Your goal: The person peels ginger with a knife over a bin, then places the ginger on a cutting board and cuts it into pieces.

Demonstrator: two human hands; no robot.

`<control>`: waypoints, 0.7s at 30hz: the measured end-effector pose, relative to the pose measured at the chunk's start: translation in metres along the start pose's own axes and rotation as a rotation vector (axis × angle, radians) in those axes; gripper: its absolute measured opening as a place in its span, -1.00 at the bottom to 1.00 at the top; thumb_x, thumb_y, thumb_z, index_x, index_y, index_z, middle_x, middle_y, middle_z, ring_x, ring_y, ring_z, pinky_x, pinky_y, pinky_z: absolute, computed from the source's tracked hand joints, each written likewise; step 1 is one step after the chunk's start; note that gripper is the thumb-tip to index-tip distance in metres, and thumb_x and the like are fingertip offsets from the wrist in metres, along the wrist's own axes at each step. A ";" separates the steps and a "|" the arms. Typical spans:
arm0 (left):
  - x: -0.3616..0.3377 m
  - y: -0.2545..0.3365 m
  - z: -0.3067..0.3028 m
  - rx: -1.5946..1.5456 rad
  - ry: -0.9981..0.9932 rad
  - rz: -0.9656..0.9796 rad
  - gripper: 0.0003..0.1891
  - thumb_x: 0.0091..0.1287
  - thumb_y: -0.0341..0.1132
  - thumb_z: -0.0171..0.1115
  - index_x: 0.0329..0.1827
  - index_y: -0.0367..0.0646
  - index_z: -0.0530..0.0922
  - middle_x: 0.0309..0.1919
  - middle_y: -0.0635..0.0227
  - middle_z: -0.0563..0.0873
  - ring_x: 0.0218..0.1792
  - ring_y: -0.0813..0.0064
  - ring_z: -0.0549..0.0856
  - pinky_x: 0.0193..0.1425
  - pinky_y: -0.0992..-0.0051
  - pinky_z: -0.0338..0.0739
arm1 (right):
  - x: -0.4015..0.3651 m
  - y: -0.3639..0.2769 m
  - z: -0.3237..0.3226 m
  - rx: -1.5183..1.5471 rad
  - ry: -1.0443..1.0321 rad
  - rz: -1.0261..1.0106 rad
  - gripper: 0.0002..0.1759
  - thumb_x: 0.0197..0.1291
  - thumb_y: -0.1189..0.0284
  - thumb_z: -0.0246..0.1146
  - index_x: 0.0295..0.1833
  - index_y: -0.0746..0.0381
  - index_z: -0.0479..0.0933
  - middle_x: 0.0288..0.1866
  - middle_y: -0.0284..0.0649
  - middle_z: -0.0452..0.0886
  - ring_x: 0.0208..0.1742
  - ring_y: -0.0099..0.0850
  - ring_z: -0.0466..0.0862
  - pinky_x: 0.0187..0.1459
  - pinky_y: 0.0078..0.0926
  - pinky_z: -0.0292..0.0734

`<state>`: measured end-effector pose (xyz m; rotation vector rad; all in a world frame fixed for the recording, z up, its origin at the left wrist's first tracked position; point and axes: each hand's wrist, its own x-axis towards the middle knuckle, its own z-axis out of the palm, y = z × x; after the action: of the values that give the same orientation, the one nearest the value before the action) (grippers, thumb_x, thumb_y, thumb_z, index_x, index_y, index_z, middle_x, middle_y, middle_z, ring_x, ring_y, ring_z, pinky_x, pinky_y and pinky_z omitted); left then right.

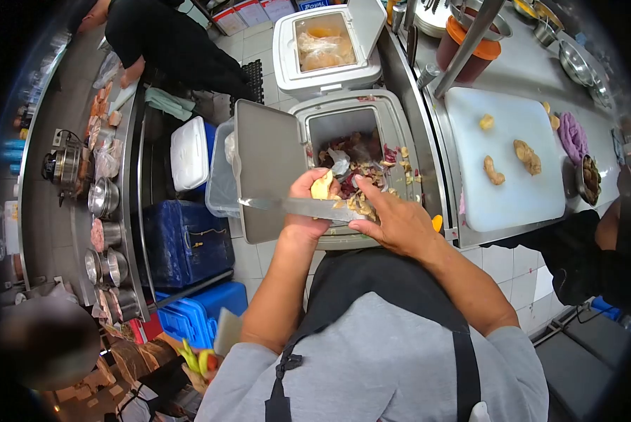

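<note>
Left hand (305,188) pinched the ginger (322,186), right hand (405,221) clamped round the knife (294,206), above the bin (398,118); shallow strokes, fingertips clear of the edge, looked wisest.

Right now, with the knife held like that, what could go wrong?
The knife could nick the left hand, since its blade passes right by those fingers. The pale yellow piece might slip and drop among the scraps in the open bin below. Peel bits clinging beside the right hand could make its grip less sure.
</note>
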<state>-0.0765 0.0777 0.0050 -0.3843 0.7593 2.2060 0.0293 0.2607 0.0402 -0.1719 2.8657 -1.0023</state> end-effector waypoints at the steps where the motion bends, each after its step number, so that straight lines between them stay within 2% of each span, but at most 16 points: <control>1: -0.001 0.002 0.000 0.035 -0.064 -0.035 -0.79 0.33 -0.23 0.13 -0.43 -0.12 0.49 -0.58 0.28 0.57 -0.55 0.42 0.55 -0.43 0.43 0.48 | -0.001 0.002 0.000 -0.016 0.003 -0.034 -0.14 0.25 -0.12 0.21 0.52 0.11 0.18 0.06 0.09 0.64 -0.04 0.04 0.68 -0.10 -0.08 0.61; 6: -0.001 0.011 -0.001 0.202 -0.092 -0.157 -0.83 0.34 -0.27 0.13 -0.38 -0.15 0.50 -0.57 0.27 0.57 -0.54 0.44 0.54 -0.41 0.46 0.47 | -0.001 0.001 -0.008 -0.055 -0.115 -0.044 -0.13 0.24 -0.16 0.20 0.52 0.09 0.20 0.03 0.04 0.66 -0.06 -0.01 0.70 -0.15 -0.11 0.61; 10: 0.000 0.015 0.000 0.311 -0.109 -0.270 -0.84 0.35 -0.29 0.12 -0.33 -0.18 0.52 -0.55 0.29 0.59 -0.52 0.47 0.55 -0.41 0.50 0.46 | -0.001 0.005 -0.010 -0.072 -0.143 -0.131 -0.12 0.22 -0.18 0.19 0.53 0.04 0.20 -0.03 -0.03 0.68 -0.13 -0.02 0.71 -0.19 -0.10 0.60; 13: -0.002 0.009 0.002 0.347 -0.032 -0.239 -0.84 0.36 -0.28 0.12 -0.32 -0.18 0.52 -0.55 0.31 0.57 -0.53 0.48 0.54 -0.43 0.50 0.46 | -0.002 0.006 -0.007 -0.103 -0.164 -0.100 -0.12 0.23 -0.17 0.21 0.53 0.06 0.18 -0.08 -0.02 0.68 -0.16 -0.01 0.71 -0.19 -0.11 0.60; 15: 0.002 0.002 0.002 0.364 0.011 -0.207 -0.84 0.36 -0.28 0.11 -0.32 -0.17 0.52 -0.56 0.31 0.57 -0.54 0.48 0.54 -0.42 0.50 0.45 | -0.006 0.011 0.008 -0.037 0.046 -0.145 -0.14 0.25 -0.21 0.14 0.53 0.01 0.18 -0.29 -0.07 0.65 -0.33 -0.02 0.69 -0.30 -0.07 0.58; 17: 0.007 -0.009 -0.006 0.101 -0.050 -0.097 -0.91 0.31 -0.35 0.16 -0.33 -0.14 0.49 -0.55 0.31 0.56 -0.52 0.46 0.57 -0.36 0.51 0.49 | -0.009 0.014 0.019 -0.022 0.089 -0.104 -0.14 0.25 -0.21 0.14 0.54 0.01 0.17 -0.29 -0.06 0.65 -0.33 -0.01 0.69 -0.29 -0.06 0.58; 21: 0.007 -0.020 -0.002 -0.022 -0.072 -0.028 -0.91 0.31 -0.35 0.15 -0.34 -0.13 0.47 -0.54 0.29 0.56 -0.49 0.43 0.57 -0.32 0.49 0.50 | -0.010 0.011 0.017 -0.001 0.129 -0.021 -0.13 0.25 -0.19 0.16 0.55 0.03 0.16 -0.29 -0.06 0.65 -0.35 0.00 0.68 -0.31 -0.07 0.58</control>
<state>-0.0660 0.0916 -0.0079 -0.3224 0.6876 2.1910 0.0405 0.2600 0.0205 -0.1423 2.9857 -1.0528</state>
